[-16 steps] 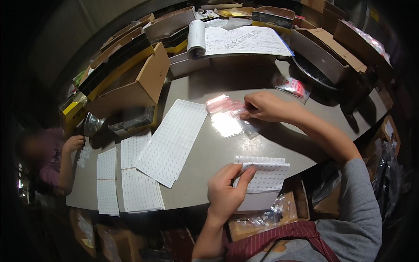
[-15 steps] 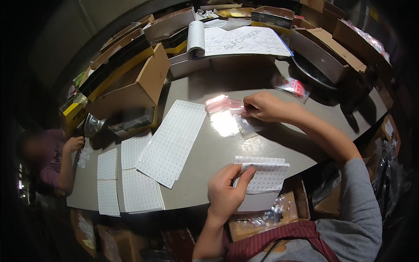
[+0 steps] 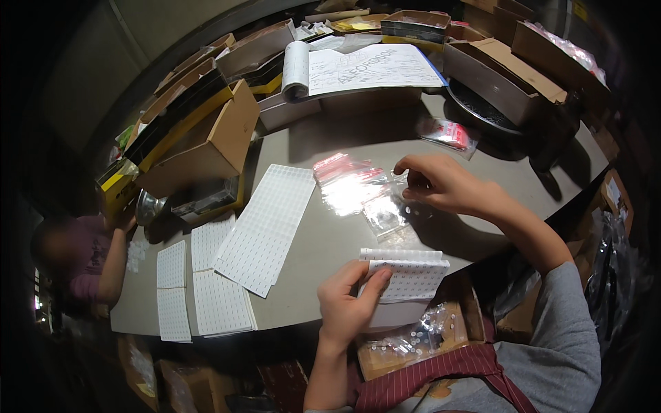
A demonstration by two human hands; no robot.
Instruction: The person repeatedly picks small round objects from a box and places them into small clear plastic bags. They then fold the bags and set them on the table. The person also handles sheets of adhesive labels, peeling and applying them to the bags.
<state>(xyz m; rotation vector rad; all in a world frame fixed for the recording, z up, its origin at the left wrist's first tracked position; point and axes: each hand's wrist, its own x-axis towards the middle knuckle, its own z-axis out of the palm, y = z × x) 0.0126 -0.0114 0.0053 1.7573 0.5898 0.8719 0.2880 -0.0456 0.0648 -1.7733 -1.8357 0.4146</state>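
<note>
My left hand (image 3: 346, 297) is closed around a folded sheet of small printed labels (image 3: 406, 279) near the table's front edge, thumb on top. Over the table's middle, my right hand (image 3: 437, 184) hovers with curled fingers, a gap between index finger and thumb. No object shows between those fingertips. Just left of it lies an overlapping spread of small clear zip bags (image 3: 348, 186) with red strips along their tops, shining under the lamp. To their left is a long white label sheet (image 3: 268, 227), overlapping banded stacks of label sheets (image 3: 222, 299). Another banded stack (image 3: 172, 292) lies farther left.
Below the table edge, an open cardboard box (image 3: 413, 347) holds clear bags with small round pieces. A red-marked packet (image 3: 447, 134) lies beyond my right hand. Cardboard boxes (image 3: 200, 144) and a clipboard of papers (image 3: 372, 69) line the far side. A person (image 3: 93, 258) is at the left.
My right hand has come off the bags, moving slightly right, and its fingers have parted. The bags lie more spread out, toward me. The other person's hand has shifted.
</note>
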